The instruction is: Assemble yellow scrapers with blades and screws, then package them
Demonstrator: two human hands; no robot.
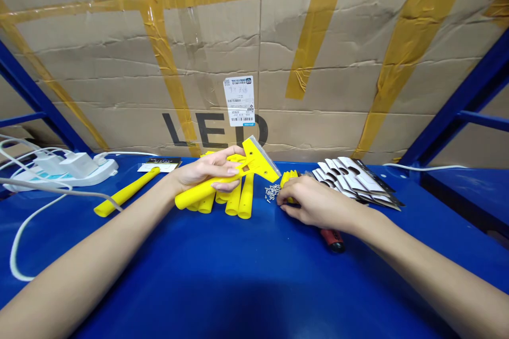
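My left hand (217, 168) is wrapped round a yellow scraper (260, 161), whose head with a metal blade edge points up and right. Below and behind it lie several yellow tube handles (246, 198) on the blue surface. My right hand (304, 198) is down at the right side of a small pile of silver screws (272, 192). Its fingers are drawn together, and whether something is between them is hidden. Yellow scraper heads (290, 176) show just behind those fingers. Under the right wrist a red and black tool handle (333, 241) sticks out.
White-and-black packaging cards (353, 180) lie fanned at the right. Over on the left are another yellow handle (127, 192), a card (159, 164) and a white power strip (75, 169) with cables. A large taped cardboard box (207, 47) stands behind, between blue metal posts (457, 98).
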